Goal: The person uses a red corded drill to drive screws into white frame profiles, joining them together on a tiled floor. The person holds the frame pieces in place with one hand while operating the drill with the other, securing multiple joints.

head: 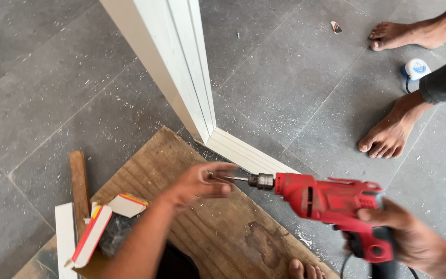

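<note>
My right hand [411, 235] grips the handle of a red power drill [331, 201] held level, its chuck [261, 181] and thin bit [231, 178] pointing left. My left hand [202, 183] is at the tip of the bit, its fingers closed around the bit's end. Just behind the bit lies the mitred corner of a white moulded frame [243, 152], one long piece [181, 67] running up and away from me. A wooden board [202, 227] lies on the floor under my left hand.
Grey floor tiles [52, 93] are dusted with white chips. Offcuts of white trim [91, 235] with red edging and a wooden strip [79, 186] lie at the lower left. Another person's bare feet [391, 132] stand at the right beside a white tape measure [416, 68]. My own toes [305, 269] show at the bottom.
</note>
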The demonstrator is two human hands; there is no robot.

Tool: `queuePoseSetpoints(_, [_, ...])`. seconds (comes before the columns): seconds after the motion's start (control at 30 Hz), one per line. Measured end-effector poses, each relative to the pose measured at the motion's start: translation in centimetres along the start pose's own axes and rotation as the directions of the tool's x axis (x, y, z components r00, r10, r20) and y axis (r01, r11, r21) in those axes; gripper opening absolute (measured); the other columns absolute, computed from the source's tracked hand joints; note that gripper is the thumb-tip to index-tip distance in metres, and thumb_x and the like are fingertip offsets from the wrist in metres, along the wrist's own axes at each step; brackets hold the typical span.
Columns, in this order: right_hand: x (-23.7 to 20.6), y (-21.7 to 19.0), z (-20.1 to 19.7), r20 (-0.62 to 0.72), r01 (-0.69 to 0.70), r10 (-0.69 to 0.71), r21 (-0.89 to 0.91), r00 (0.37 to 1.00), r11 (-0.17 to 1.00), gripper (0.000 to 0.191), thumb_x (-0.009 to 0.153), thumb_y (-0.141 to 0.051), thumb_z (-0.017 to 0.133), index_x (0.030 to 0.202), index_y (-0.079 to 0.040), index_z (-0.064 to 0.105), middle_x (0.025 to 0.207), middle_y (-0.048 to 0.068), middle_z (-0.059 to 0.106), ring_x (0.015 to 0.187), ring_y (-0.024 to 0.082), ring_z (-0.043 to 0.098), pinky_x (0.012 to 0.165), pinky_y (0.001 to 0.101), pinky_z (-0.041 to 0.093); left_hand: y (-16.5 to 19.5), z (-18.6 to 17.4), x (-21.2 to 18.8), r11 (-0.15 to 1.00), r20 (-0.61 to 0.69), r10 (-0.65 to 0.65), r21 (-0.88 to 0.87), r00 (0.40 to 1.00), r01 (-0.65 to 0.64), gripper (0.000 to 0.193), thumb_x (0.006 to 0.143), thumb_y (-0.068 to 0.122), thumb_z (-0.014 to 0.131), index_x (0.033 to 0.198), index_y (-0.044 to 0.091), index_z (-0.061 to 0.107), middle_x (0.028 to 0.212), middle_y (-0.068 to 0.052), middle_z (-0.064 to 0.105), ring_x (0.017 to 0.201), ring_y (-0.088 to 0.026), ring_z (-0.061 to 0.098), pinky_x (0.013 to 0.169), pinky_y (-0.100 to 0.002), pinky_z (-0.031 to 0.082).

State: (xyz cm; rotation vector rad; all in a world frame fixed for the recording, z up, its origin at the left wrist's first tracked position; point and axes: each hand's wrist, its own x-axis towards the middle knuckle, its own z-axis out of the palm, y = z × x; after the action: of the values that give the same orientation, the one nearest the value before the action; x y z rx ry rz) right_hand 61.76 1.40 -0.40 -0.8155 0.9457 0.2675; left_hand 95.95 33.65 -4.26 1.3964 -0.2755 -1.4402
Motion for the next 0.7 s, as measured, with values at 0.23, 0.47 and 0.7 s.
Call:
queuePoseSetpoints(0.23, [-3.2, 3.0, -0.1, -0.330, 0.124, -0.094, 0.070, 0.939, 0.990, 0.077, 0.083, -0.025, 0.077, 0.143, 0.007, 0.042, 0.102, 0.031, 0.071, 0.074, 0.035, 0.074, 0.063, 0.0518, 0.066, 5.2, -9.8, 5.5, 0.505, -0.182, 0.374, 0.862, 0.909, -0.035, 0.082, 0.059, 0.025, 0.096, 0.130, 0.004, 0.060, 0.124, -0.015, 0.070, 0.119, -0.030, 0.066, 0.101, -0.040, 0.051])
queuePoseSetpoints(0.47, [-0.4, 1.3, 1.0, -0.282, 0.302, -0.266, 0.094, 0.922, 0.949, 0.077, 0.087, -0.036, 0.074, 0.143, 0.009, 0.047, 0.112, 0.031, 0.073, 0.081, 0.032, 0.072, 0.068, 0.0524, 0.065, 3.6, -11.4, 11.0, 0.394, 0.002, 0.117, 0.918, 0.993, -0.048, 0.045, 0.068, 0.035, 0.088, 0.109, 0.017, 0.078, 0.108, -0.006, 0.082, 0.107, -0.021, 0.077, 0.098, -0.038, 0.058])
queuePoseSetpoints(0.7, [7.7, 4.6, 8.2, -0.123, 0.419, -0.402, 0.356, 0.907, 0.835, 0.080, 0.089, -0.045, 0.070, 0.142, 0.011, 0.051, 0.116, 0.030, 0.073, 0.084, 0.029, 0.071, 0.070, 0.0475, 0.063, 4.2, -13.2, 13.0, 0.005, 0.264, 0.102, 0.964, 0.959, -0.265, 0.059, 0.074, 0.051, 0.086, 0.122, 0.019, 0.073, 0.119, -0.010, 0.072, 0.113, -0.030, 0.064, 0.098, -0.046, 0.049])
